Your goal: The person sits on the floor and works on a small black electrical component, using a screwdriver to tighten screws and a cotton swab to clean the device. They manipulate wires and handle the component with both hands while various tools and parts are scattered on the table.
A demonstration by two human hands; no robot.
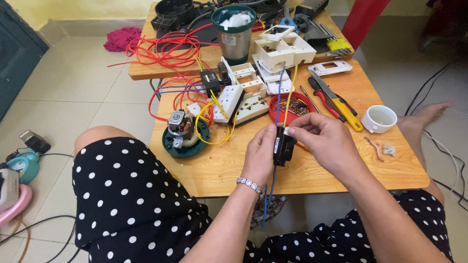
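Wooden table — switch between hands

Black switch module with blue wire in the hands; beyond them a red dish, a yellow-handled knife, a white cup; below, a black white-dotted dress.

A single head-worn camera looks steeply down and forward from above the person's lap. It sits close to the grip: the left hand and right hand meet around a small black switch module just below and right of the frame's centre, with both forearms entering from the bottom edge. Beyond the grip the view takes in the low wooden table, and farther off a second wooden table toward the top edge. Left of the grip, tiled floor fills the side of the frame. There is no second view to overlap with.
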